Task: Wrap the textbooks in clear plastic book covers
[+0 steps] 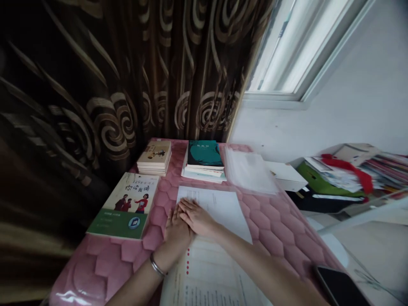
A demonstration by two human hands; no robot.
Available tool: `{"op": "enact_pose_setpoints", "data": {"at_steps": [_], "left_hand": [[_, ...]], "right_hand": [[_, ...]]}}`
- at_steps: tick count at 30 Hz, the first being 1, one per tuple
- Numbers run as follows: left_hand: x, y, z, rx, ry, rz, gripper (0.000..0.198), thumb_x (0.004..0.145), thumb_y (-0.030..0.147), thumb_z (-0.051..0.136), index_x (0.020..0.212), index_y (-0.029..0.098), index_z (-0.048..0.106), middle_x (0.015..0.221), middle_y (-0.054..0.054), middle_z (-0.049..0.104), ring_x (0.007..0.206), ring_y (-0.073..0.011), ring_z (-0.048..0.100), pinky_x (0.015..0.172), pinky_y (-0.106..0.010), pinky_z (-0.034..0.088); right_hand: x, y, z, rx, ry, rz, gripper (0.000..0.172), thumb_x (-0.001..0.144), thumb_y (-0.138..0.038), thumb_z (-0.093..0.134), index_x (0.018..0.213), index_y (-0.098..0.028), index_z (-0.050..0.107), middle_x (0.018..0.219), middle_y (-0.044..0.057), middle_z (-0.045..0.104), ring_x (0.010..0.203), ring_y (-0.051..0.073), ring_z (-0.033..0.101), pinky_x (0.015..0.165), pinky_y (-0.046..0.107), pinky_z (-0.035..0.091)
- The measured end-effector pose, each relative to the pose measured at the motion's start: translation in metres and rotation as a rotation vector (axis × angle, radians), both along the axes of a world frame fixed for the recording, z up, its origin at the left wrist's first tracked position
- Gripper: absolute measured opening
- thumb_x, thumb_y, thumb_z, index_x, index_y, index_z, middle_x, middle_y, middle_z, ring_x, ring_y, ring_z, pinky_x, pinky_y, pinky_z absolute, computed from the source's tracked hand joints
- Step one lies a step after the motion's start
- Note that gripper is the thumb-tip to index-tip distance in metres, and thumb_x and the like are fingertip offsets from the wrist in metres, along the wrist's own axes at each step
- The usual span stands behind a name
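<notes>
My left hand [177, 233], with a silver bangle at the wrist, lies flat with its fingers stretched forward. Partly over it, my right hand [200, 219] rests with its fingers extended. Both press on the left side of some printed pages, and neither grips anything. The upper white page [228, 208] carries faint print, and a thin clear film seems to show along its far edge. Nearer to me, a cream page [210, 272] has red dots and lines of text. My forearms cover part of the pages.
A green-and-white book [127, 208] lies to the left. Behind stand a stack of small tan books [154, 157], a teal-covered stack [205, 155] and clear plastic sheets [250, 170]. A dark phone [339, 287] sits at the right edge of the pink padded table [274, 225]. Papers crowd a shelf beyond.
</notes>
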State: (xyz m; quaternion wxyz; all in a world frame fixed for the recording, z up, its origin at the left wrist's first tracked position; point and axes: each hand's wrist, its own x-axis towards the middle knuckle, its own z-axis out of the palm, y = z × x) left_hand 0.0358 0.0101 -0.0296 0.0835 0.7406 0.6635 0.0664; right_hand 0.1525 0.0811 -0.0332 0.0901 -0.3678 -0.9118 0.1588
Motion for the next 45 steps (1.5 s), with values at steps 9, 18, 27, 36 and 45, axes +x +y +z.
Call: {"op": "enact_pose_setpoints", "data": {"at_steps": [9, 18, 27, 36, 45], "left_hand": [[0.001, 0.000, -0.011, 0.072, -0.025, 0.072, 0.057, 0.091, 0.036, 0.036, 0.139, 0.007, 0.047, 0.147, -0.019, 0.042, 0.139, -0.0309, 0.034, 0.116, -0.046, 0.024], [-0.001, 0.002, -0.032, 0.327, -0.007, 0.050, 0.054, 0.090, 0.033, 0.041, 0.136, 0.008, 0.050, 0.142, -0.018, 0.049, 0.135, -0.0288, 0.042, 0.112, -0.047, 0.031], [-0.001, 0.006, -0.016, 0.223, 0.099, 0.048, 0.053, 0.090, 0.030, 0.038, 0.137, 0.009, 0.050, 0.148, -0.018, 0.041, 0.137, -0.0287, 0.039, 0.114, -0.052, 0.025], [0.111, -0.035, -0.024, 0.175, -0.114, -0.346, 0.062, 0.089, 0.040, 0.048, 0.142, 0.008, 0.043, 0.151, -0.019, 0.034, 0.140, -0.0327, 0.031, 0.115, -0.051, 0.027], [0.147, -0.030, -0.020, 0.192, -0.223, -0.415, 0.061, 0.090, 0.042, 0.048, 0.141, 0.010, 0.043, 0.145, -0.018, 0.046, 0.137, -0.0294, 0.038, 0.115, -0.051, 0.025]], "right_hand": [[-0.034, 0.039, 0.010, -0.009, -0.167, -0.075, 0.066, 0.099, -0.050, 0.020, 0.146, -0.008, 0.037, 0.154, 0.014, 0.027, 0.145, 0.024, 0.021, 0.117, 0.043, 0.017], [-0.051, 0.071, 0.011, -0.024, -0.182, -0.161, 0.069, 0.099, -0.051, 0.018, 0.147, -0.005, 0.033, 0.155, 0.015, 0.024, 0.146, 0.024, 0.015, 0.117, 0.047, 0.013], [0.035, 0.001, -0.008, 0.031, -0.080, -0.158, 0.067, 0.099, -0.052, 0.020, 0.148, -0.007, 0.031, 0.155, 0.015, 0.023, 0.146, 0.023, 0.017, 0.119, 0.042, 0.016], [0.184, -0.071, -0.029, 0.034, -0.009, -0.342, 0.059, 0.100, -0.045, 0.023, 0.152, -0.016, 0.022, 0.154, 0.011, 0.029, 0.144, 0.024, 0.023, 0.116, 0.049, 0.025], [0.183, -0.048, -0.021, 0.040, -0.029, -0.372, 0.062, 0.100, -0.047, 0.021, 0.152, -0.013, 0.023, 0.155, 0.012, 0.026, 0.144, 0.022, 0.021, 0.118, 0.044, 0.024]]}}
